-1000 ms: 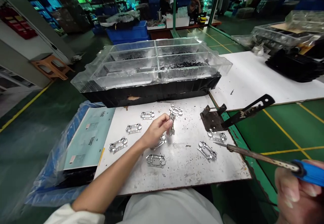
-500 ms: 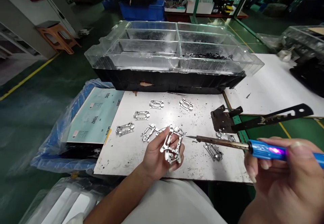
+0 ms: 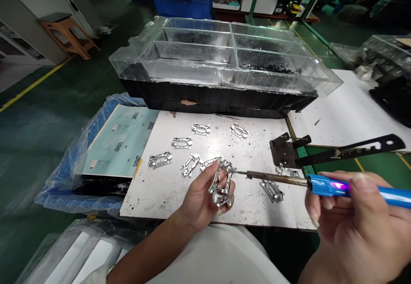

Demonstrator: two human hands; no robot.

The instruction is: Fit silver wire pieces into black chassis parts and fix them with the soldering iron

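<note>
My left hand (image 3: 201, 196) is closed around a small silver metal frame (image 3: 222, 185), held tilted above the white tabletop. In my right hand (image 3: 362, 224) is a soldering iron (image 3: 330, 185) with a blue handle and a lit purple lamp. Its thin tip reaches the upper right edge of the silver frame; whether the two touch I cannot tell. Similar silver frames lie on the tabletop, among them one (image 3: 181, 142) at the left, one (image 3: 239, 131) farther back and one (image 3: 271, 190) below the iron's shaft.
A clear divided tray (image 3: 234, 67) holding black bits stands on a black base at the back. At the right sits a dark metal bracket (image 3: 284, 151) with a long arm. A blue-lined bin (image 3: 105, 104) with a light blue sheet (image 3: 118, 142) adjoins the left edge.
The silver frame has turned in my left hand and now shows more edge-on. My right hand and the soldering iron have shifted slightly left. The whole view has tilted a little.
</note>
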